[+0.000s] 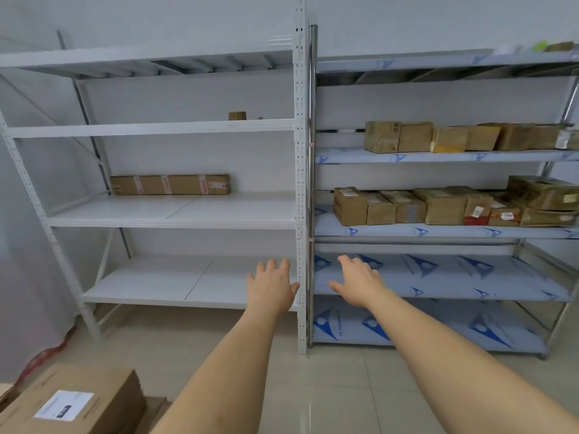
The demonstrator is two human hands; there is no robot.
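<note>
My left hand (272, 285) hangs spread wide, holding nothing, over the right front corner of the white rack's lower shelf (150, 283). My right hand (360, 281), equally open and unladen, is over the left front corner of the steel shelf (454, 277). I judge I'm gauging room for the cardboard box (94, 399).

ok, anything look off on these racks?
Nothing spilled or broken. Boxes on the right rack's third shelf down sit crooked, and the end pile is stacked askew. Blue-printed film covers its shelves. Left hand and right hand are open, empty.
</note>
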